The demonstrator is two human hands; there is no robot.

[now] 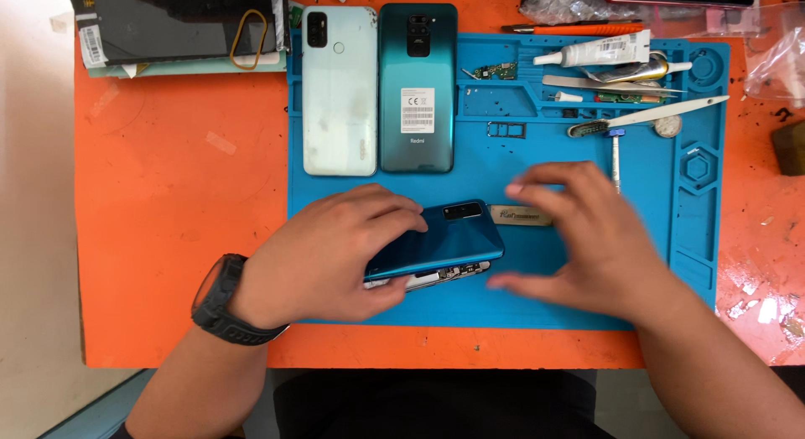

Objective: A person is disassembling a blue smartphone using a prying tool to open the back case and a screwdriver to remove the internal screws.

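The left hand (323, 254) grips a blue phone (440, 242) lying on the blue mat (587, 322), back side up. The right hand (587, 238) is open and blurry, just beside the phone, holding nothing. Two more phones, a white phone (338, 91) and a green phone (417, 87), lie higher on the mat.

We see an orange bench (168, 196) carrying a blue work mat (688, 263) at its centre. At ten o'clock from the mat a dark flat package (168, 24) with a rubber band lies on the bench. At two o'clock lies a clear plastic bag (776, 57).
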